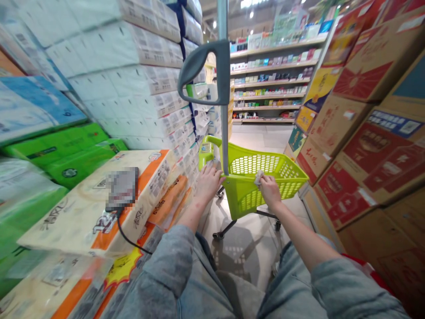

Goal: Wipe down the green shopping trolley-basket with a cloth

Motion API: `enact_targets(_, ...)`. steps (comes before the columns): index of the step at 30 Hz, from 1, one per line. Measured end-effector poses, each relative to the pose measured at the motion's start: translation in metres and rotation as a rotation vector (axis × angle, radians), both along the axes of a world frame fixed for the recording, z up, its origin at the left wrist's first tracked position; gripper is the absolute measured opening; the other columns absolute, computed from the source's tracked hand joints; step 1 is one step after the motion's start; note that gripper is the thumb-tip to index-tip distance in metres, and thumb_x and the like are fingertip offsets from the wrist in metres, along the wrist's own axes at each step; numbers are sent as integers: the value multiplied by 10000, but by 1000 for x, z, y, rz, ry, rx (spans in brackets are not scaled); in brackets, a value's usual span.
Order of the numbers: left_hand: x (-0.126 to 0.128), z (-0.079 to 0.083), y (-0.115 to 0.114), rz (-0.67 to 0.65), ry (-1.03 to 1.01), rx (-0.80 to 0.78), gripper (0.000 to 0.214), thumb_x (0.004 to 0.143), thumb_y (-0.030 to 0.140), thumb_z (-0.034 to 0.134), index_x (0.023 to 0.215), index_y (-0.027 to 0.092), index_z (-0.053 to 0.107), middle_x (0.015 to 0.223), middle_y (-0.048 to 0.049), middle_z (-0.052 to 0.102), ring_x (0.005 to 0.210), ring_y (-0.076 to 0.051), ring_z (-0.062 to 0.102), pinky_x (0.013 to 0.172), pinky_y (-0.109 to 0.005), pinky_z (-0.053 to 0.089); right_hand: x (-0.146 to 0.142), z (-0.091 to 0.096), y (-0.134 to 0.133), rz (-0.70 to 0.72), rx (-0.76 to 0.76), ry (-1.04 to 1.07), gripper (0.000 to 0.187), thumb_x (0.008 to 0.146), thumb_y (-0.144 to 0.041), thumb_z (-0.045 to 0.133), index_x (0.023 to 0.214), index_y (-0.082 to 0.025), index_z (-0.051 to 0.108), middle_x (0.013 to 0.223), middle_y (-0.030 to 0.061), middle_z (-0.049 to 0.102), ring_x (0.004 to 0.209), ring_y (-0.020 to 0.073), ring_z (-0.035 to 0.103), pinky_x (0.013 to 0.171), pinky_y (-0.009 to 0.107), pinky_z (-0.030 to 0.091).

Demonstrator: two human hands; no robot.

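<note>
- Lime-green plastic shopping basket (255,186) with perforated walls sits on a black wheeled frame (247,219), on the pale tiled floor (245,252), directly in front of the person.
- Left hand (207,182): the fingers curl together over the basket's near rim, just beside a grey metal pole (225,137) that rises from the basket to a grey plastic loop handle (202,66).
- Right hand (269,190): the fingers pinch together on a crumpled white tissue or cloth (259,177), against the basket's rim.
- Grey-blue denim sleeves (166,266) cover both forearms up to near the wrists.
- Left of the basket, cream-and-orange wrapped tissue packs (99,212) and green packs (59,150) stand in high stacks. A blurred dark flat object (121,188) lies on top, trailing a black cable (128,237).
- Right of the basket, red-printed cardboard cartons (375,150) are stacked high.
- Far ahead, long store shelves (268,79) hold small boxed goods.
</note>
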State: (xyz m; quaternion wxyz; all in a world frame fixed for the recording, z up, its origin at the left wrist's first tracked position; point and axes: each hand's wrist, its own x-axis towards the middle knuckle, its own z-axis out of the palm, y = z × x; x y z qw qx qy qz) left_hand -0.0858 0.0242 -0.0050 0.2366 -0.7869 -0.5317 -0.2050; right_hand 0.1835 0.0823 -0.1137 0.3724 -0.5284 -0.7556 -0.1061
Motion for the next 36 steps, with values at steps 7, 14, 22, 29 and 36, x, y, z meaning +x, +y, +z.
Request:
enact_targets(7,15,13,4,-8,66,-144,478,925,528,383,980,141,658,867,-113,672,887,-229,617,791,-356,412,-63,32,-16,164,-25,33,316,898,-194,444,1157,-173,624,1170,117,616,1063,259,487,958,414,441)
enact_targets(14,15,18,6,21,67,-196,422,937,471,404,916,146,672,822,-102,703,816,-222,659,714,-324,406,-48,25,-14,257,-10,67,352,902,-207,429,1198,-197,619,1180,98,628,1068,238,523,949,388,464)
enact_targets(22,13,17,5,19,47,-214,369,931,438,435,892,152,664,856,-96,715,834,-212,663,727,-319,414,21,-2,12,56,-58,-17,319,857,-193,466,1099,-171,672,1062,113,674,964,250,563,860,387,494)
enact_targets(29,15,18,3,24,40,-211,382,940,425,409,890,148,667,843,-102,713,818,-224,662,713,-330,411,-23,10,-1,125,-24,36,334,904,-266,422,1125,-189,660,1116,110,659,998,243,566,867,390,498)
enact_targets(36,11,17,1,38,18,-193,388,935,428,420,877,135,668,841,-106,708,820,-217,654,725,-326,406,-75,24,-21,219,3,157,382,912,-252,417,1247,-199,594,1207,118,625,1105,247,537,974,432,461)
